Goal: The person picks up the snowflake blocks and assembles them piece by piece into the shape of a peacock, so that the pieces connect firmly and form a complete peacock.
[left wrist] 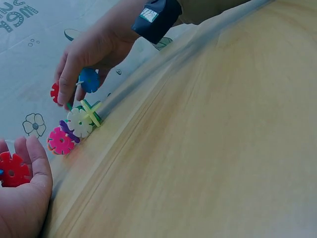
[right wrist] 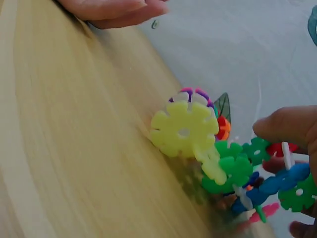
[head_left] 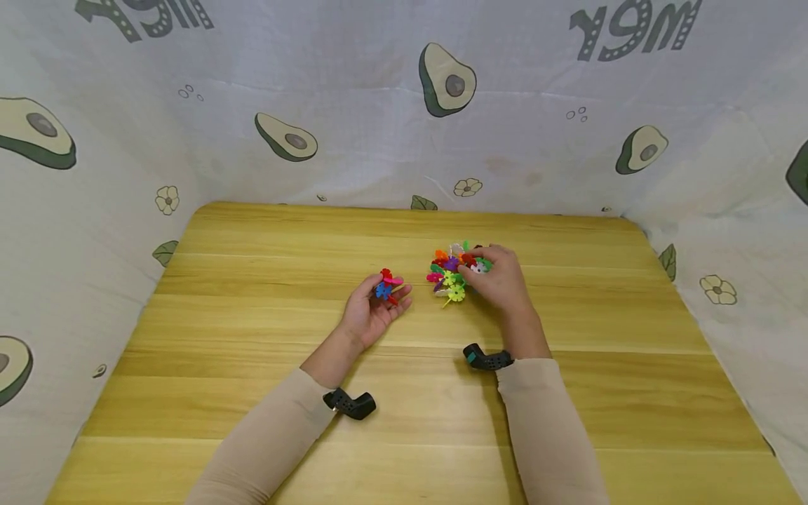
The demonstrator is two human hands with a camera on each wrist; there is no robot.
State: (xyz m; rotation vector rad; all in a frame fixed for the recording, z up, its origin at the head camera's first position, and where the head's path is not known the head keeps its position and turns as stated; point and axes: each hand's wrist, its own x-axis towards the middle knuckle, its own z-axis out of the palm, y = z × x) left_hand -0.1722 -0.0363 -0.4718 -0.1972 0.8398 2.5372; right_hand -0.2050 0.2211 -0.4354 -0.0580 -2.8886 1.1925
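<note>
My left hand [head_left: 372, 312], palm up, holds a small cluster of plastic snowflake discs [head_left: 384, 290] in blue, red and pink, with the thumb against it. The left wrist view shows a red disc [left wrist: 15, 169] of it. To the right, a multicoloured pile of snowflake discs [head_left: 449, 279] sits on the table. My right hand [head_left: 503, 280] reaches over the pile's right side, its curled thumb and fingers around a red disc [head_left: 468, 260]. In the right wrist view, blue discs [right wrist: 272, 186] and a pale yellow disc [right wrist: 183, 130] show close by; the fingers are partly cut off there.
The wooden table [head_left: 252, 245] carries the pile near its middle. Behind it and at both sides hangs a pale cloth [head_left: 366, 63] printed with avocados and flowers. Black wrist devices sit on the left [head_left: 350, 405] and right [head_left: 488, 357] wrists.
</note>
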